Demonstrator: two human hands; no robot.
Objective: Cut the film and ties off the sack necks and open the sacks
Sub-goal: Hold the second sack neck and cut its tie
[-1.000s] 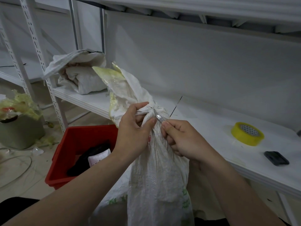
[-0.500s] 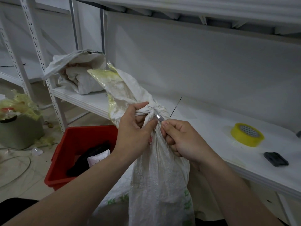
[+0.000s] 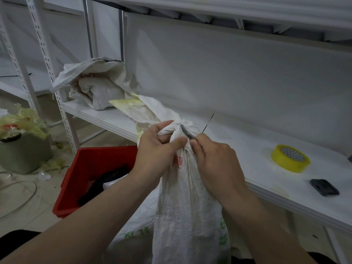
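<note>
sack neck point(image 3: 176, 130) pinched in left grip point(image 3: 157, 151)

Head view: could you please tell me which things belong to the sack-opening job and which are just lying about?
In the job:
- white sack, with its tied neck
- left hand, gripping the neck
- blade, pinched in the right hand, at the tie

Lying about:
- yellow tape roll
- small black object
- red crate
- green bin
- crumpled sack

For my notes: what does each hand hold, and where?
Left hand grips the sack at its tied neck; right hand pinches the blade by its rear end.
</note>
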